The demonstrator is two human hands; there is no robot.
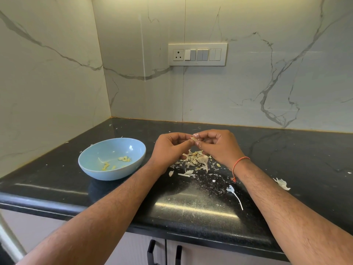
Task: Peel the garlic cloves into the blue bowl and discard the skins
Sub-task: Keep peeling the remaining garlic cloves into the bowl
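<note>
Both hands meet above the black counter (191, 205). My left hand (170, 148) and my right hand (217, 146) pinch one small garlic clove (193, 139) between their fingertips; most of it is hidden by the fingers. Under the hands lies a pile of papery garlic skins (191, 161) with a partly broken garlic bulb (202, 159) in it. To the left stands the blue bowl (89, 165), holding several pale yellow peeled pieces (124, 159).
Loose skins are scattered over the counter, with a larger scrap (282, 183) at the right and a stalk piece (235, 194) near the front. A marble wall with a switch panel (197, 54) stands behind. Cabinet handles (150, 249) show below the counter's front edge.
</note>
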